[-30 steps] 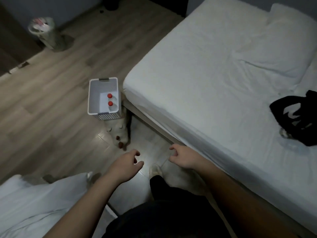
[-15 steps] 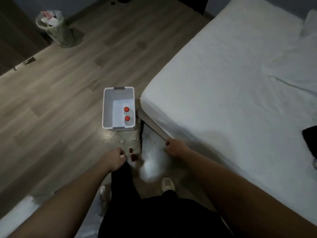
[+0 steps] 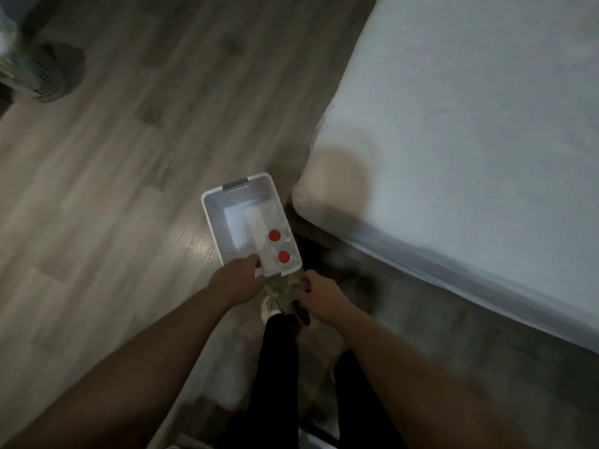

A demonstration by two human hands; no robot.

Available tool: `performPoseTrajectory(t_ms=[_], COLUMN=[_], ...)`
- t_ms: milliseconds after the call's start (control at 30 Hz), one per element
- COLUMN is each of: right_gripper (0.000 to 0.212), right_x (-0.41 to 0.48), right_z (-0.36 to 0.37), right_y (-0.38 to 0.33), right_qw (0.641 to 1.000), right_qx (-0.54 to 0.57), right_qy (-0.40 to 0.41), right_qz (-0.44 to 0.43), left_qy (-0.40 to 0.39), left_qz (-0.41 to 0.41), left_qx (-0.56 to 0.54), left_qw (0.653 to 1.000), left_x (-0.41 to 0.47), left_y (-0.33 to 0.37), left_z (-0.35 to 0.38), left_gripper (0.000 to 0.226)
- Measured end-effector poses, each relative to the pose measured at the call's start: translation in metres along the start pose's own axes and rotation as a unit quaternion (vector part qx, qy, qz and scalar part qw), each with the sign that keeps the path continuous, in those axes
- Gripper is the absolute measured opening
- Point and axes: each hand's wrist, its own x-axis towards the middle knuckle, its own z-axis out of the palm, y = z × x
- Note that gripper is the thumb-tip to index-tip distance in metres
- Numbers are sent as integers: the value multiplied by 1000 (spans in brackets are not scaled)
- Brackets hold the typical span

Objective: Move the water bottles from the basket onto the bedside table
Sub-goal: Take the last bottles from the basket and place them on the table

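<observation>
A white perforated basket [image 3: 214, 218] stands on the wooden floor by the bed's corner. Inside it, against the right wall, stand two clear water bottles with red caps, one farther [image 3: 274, 235] and one nearer [image 3: 283, 256]. My left hand [image 3: 238, 280] reaches over the basket's near rim, its fingertips just left of the nearer bottle, holding nothing. My right hand [image 3: 319, 294] hovers just below the basket's near right corner, fingers loosely curled and empty. The bedside table is out of view.
A bed with a white sheet [image 3: 470, 140] fills the right side, its corner beside the basket. A mesh waste bin [image 3: 39, 76] stands at the far left. My legs in dark trousers and a light shoe [image 3: 269, 307] are below the hands.
I have stepped closer to the basket and the view tilted down. Both hands moved forward; the left one now reaches the basket's near rim.
</observation>
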Motion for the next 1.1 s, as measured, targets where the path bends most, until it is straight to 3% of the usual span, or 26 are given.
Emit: performPoseTrajectory(t_ms=[100,233,467,733,967,1100], right_gripper=[38,48,56,55,58,49], right_x=[39,88,163,197,203,196], right_z=[23,54,88,94,88,78], right_y=[-1,11,27,41,40,34], right_qw=[991,980,980,980,980,977], right_qx=[114,166,90,65,48,77], right_qy=[63,111,176,186,191,197], right_qz=[25,23,19,-5,-10,-24], left_qy=[46,97,115,128,113,137], left_qz=[31,78,135,192,203,165], left_qx=[-15,-28,43,120,53,-26], left_qw=[998,992,983,966,971,976], left_x=[47,100,174,218,222,213], left_y=[-4,-18,-49,-54,-49,-52], left_z=[9,33,65,67,62,56], left_gripper=[44,51,64,58,45,40])
